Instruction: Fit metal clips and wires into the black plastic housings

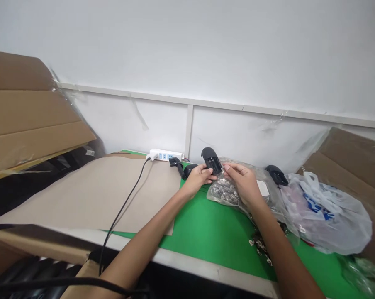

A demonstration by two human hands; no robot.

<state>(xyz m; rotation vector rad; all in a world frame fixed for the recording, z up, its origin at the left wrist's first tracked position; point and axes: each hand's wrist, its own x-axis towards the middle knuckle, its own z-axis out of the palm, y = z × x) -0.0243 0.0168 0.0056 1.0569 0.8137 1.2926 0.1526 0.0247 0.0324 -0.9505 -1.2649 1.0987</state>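
My left hand (198,179) grips a black plastic housing (211,161) by its lower part. The housing is rounded at the top, with a hollow facing me. Close to its lower right edge, my right hand (242,179) has thumb and forefinger pinched together; whatever is between them is too small to make out. Beneath the hands lies a clear plastic bag (226,192) full of small metallic parts. Another black housing (277,175) rests beyond the right hand, and a black bent part (176,165) stands left of the left hand.
A white power strip (166,155) sits against the wall, its black cable (125,209) crossing a brown sheet (81,191). Loose small parts (260,245) lie on the green mat (209,236). A white plastic bag (333,216) is at right. Cardboard (28,104) leans at left.
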